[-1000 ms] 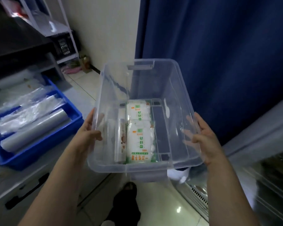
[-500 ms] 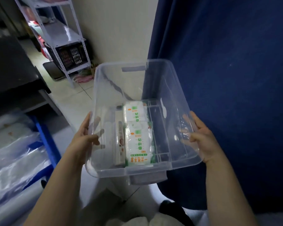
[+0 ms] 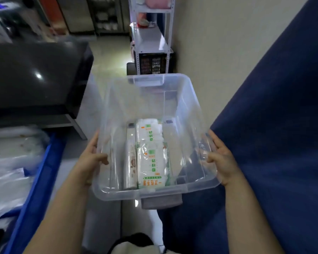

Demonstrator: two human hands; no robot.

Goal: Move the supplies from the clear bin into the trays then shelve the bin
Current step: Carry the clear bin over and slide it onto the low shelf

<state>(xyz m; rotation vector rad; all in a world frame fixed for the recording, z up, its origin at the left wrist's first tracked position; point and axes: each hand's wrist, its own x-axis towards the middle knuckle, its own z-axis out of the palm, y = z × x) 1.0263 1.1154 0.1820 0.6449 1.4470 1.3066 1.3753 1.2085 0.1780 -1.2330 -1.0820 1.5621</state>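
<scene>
I hold the clear bin (image 3: 193, 110) in the air in front of me, level, with both hands. My left hand (image 3: 92, 158) grips its left wall and my right hand (image 3: 222, 160) grips its right wall, thumbs over the rim. Inside on the bottom lie white packets with green and orange print (image 3: 151, 158) and a narrow pale packet (image 3: 130, 162) beside them. A blue tray (image 3: 42, 173) filled with clear plastic-wrapped supplies sits at the left edge of the view.
A dark blue curtain (image 3: 275, 125) hangs close on the right. A black table (image 3: 35, 76) stands at the left. Ahead by the wall stands a white metal shelf rack (image 3: 151, 37) with a black crate (image 3: 152, 63) on its lower level. Pale tiled floor lies between.
The view has swung left and forward: the shelf rack now stands straight ahead and the curtain has slid to the right. Both hands keep the same hold on the bin.
</scene>
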